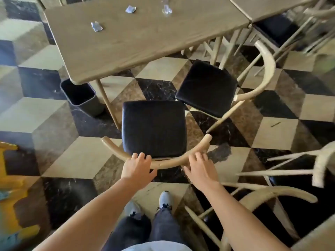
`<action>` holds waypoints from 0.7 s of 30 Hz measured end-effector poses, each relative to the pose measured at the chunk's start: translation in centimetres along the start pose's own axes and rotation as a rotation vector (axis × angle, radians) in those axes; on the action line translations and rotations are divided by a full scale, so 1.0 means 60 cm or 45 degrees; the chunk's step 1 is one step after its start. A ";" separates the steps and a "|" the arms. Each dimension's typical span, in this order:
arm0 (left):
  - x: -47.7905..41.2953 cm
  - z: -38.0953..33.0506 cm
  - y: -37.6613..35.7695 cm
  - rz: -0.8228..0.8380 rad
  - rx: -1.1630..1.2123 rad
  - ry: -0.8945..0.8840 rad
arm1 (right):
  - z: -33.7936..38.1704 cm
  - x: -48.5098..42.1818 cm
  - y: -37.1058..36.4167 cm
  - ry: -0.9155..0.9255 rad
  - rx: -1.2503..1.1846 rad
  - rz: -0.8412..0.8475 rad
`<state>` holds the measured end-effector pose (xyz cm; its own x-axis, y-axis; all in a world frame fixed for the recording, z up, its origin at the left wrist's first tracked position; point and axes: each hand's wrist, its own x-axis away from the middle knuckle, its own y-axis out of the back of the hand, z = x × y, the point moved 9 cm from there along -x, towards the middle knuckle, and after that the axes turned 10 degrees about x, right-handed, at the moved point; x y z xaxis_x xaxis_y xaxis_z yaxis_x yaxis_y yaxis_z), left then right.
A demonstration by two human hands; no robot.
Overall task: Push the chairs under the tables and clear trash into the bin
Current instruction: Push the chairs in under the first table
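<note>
A wooden chair with a black seat cushion (pixel 154 127) stands in front of me, pulled out from the wooden table (pixel 126 44). My left hand (pixel 138 168) and my right hand (pixel 201 169) both grip its curved backrest rail, fingers curled over the top. A second black-seated chair (pixel 207 87) stands angled at the table's right corner. On the tabletop lie two crumpled foil scraps (pixel 96 26) (pixel 130 9) and a clear crumpled wrapper (pixel 167 9). A dark bin (pixel 79 94) sits on the floor by the table's near left leg.
More wooden chairs crowd the right side (pixel 272 194), close to my right arm. Another table (pixel 268 6) adjoins at top right with a chair beneath. A yellow object (pixel 10 187) stands at the left. The floor is checkered tile.
</note>
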<state>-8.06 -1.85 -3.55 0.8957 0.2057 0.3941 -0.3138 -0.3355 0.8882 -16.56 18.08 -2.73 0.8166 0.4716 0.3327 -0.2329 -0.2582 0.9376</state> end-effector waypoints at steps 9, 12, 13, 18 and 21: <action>-0.038 0.011 -0.063 -0.220 -0.015 0.036 | 0.025 -0.050 -0.056 0.340 0.056 -0.213; -0.051 0.021 -0.079 -0.237 -0.067 -0.028 | 0.026 -0.056 -0.062 0.335 0.004 -0.278; -0.059 0.026 -0.082 -0.231 -0.050 -0.051 | 0.025 -0.061 -0.066 0.337 -0.021 -0.288; -0.067 0.036 -0.091 -0.366 0.063 -0.256 | 0.051 -0.080 -0.110 0.362 -0.035 -0.334; -0.078 0.055 -0.092 -0.361 0.026 -0.331 | 0.062 -0.083 -0.120 0.342 -0.033 -0.496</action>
<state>-9.47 -3.97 -11.07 0.9969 0.0541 0.0578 -0.0377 -0.3177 0.9474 -16.98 14.44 -11.52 0.6809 0.7316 -0.0334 0.0483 0.0007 0.9988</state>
